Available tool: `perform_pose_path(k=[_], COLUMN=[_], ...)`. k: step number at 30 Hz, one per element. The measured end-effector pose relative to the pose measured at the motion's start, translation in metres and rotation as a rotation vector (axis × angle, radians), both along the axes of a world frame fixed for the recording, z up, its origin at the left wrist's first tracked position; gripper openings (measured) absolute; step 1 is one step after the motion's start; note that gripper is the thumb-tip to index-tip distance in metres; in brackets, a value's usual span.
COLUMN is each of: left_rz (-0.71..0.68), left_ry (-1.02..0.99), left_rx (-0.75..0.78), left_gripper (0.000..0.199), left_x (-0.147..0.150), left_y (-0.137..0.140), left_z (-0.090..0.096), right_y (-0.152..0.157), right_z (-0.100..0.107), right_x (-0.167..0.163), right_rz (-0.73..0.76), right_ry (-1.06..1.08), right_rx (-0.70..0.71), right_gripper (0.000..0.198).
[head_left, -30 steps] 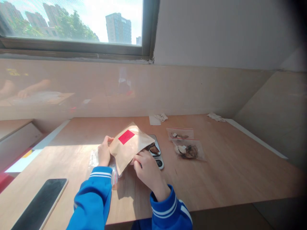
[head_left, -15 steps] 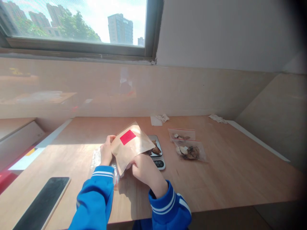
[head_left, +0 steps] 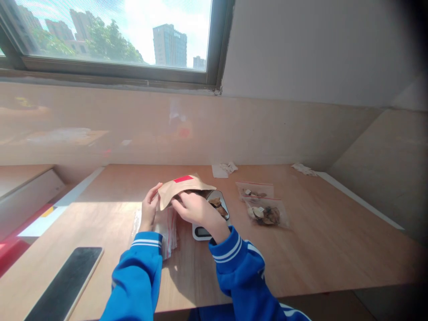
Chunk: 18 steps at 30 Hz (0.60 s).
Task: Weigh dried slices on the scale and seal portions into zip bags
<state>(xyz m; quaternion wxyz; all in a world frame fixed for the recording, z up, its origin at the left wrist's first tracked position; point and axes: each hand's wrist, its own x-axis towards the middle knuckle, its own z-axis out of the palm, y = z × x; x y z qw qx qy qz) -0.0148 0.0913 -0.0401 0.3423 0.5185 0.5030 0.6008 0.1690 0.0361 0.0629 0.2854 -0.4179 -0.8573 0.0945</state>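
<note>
My left hand (head_left: 150, 207) grips the left edge of a brown kraft paper bag (head_left: 170, 188) with a red label, thumb and fingers closed on it. The bag is tilted, its mouth toward me. At that mouth is my right hand (head_left: 197, 208), with some fingers reaching inside; their tips are hidden, so I cannot tell what they hold. Below and behind the right hand sits a white kitchen scale (head_left: 197, 236), partly covered, with brown dried pieces (head_left: 219, 206) on its plate. Clear zip bags (head_left: 170, 232) lie under the paper bag, beside my left wrist.
Two filled zip bags (head_left: 284, 216) holding dried pieces and small white packets lie right of the scale. A phone (head_left: 65, 283) rests at the front left of the wooden table (head_left: 321, 236). Crumpled white paper (head_left: 229, 167) lies along the wall, with more (head_left: 304, 169) farther right.
The paper bag has tipped so its mouth faces me and its label looks foreshortened. My right hand has moved up into the opening. More of the scale's front and the zip bags shows.
</note>
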Motion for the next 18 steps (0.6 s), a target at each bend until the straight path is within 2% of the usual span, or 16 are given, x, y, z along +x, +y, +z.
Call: perform_pose_path(k=[2,6,10,15,18], left_rz=[-0.020,0.008,0.073,0.149,0.180], left_ry=[-0.079,-0.086,-0.018,0.096,0.152], left_rx=[0.040,0.013,0.022,0.060,0.056], left_gripper=[0.053,0.057,0.056,0.046,0.044], left_x=[0.000,0.001,0.001,0.000,0.000], left_y=[0.000,0.000,0.000,-0.002,-0.003], left_z=[0.001,-0.002,-0.007,-0.010,-0.010], right_y=[0.005,0.007,0.004,0.003,0.002], right_z=[0.005,0.011,0.013,0.014,0.017], right_x=[-0.002,-0.003,-0.001,0.001,0.004], right_rz=[0.026,0.041,0.029,0.043,0.027], right_ry=[-0.010,-0.001,-0.010,0.012,-0.064], right_rx=[0.014,-0.025,-0.076,-0.056,-0.082], right_gripper=[0.023,0.025,0.026,0.024,0.026])
